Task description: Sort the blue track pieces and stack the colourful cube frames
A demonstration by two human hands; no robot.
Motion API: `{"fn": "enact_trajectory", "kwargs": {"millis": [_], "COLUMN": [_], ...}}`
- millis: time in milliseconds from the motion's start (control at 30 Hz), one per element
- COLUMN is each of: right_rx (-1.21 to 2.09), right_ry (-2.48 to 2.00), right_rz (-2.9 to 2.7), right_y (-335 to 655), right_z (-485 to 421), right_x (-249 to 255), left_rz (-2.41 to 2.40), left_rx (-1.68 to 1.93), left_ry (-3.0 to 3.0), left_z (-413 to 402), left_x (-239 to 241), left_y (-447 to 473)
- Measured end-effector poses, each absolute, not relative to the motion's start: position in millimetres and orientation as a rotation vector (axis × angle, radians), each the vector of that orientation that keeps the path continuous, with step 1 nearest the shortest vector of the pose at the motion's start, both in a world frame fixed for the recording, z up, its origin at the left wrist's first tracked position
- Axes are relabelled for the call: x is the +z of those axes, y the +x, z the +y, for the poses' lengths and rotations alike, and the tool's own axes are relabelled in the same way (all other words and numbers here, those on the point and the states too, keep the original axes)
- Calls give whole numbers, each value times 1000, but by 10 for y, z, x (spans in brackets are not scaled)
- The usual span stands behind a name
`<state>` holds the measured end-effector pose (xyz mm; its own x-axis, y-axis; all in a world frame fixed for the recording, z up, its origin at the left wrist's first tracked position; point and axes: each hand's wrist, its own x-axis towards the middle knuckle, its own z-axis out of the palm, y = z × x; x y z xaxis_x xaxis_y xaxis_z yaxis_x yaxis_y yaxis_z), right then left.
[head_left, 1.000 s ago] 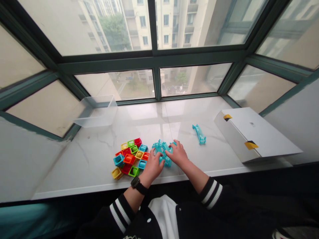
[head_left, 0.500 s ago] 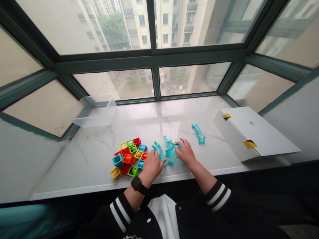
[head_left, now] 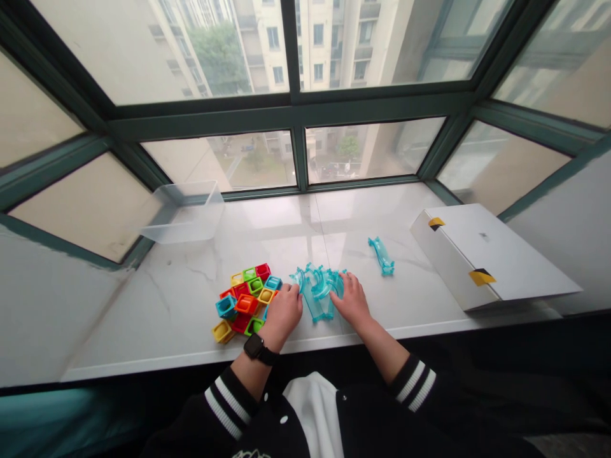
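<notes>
Fingers of the left hand (head_left: 283, 313) bend beside the blue pieces (head_left: 321, 308), those of the right hand (head_left: 354, 301) curve onto them; pinching, I cannot tell. Light, even pressure would steady them on the worktop (head_left: 405, 304).

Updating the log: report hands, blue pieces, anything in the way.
Left hand at left edge of blue pieces, right hand at right edge; grips unclear. Pieces bunched between hands; lone piece farther right. Blocks close beside left hand.
</notes>
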<state>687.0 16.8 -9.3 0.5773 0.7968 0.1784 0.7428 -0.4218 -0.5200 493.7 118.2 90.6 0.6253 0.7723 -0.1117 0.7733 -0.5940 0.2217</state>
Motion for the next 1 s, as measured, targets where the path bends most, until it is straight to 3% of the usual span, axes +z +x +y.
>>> {"fn": "enact_trajectory", "kwargs": {"millis": [400, 767, 1000], "right_rx": [207, 366, 346], "right_ry": [-2145, -2111, -2208], "right_rz": [-1190, -870, -952], "right_y": [6764, 7075, 7140], "right_z": [300, 346, 205], "right_x": [-80, -53, -25], "left_rz": [1186, 1165, 908], "left_rx": [306, 499, 238], "left_ry": [2466, 2717, 2884], "left_z": [1195, 1075, 859], "left_x": [970, 809, 735], "left_y": [4900, 5050, 5366]}}
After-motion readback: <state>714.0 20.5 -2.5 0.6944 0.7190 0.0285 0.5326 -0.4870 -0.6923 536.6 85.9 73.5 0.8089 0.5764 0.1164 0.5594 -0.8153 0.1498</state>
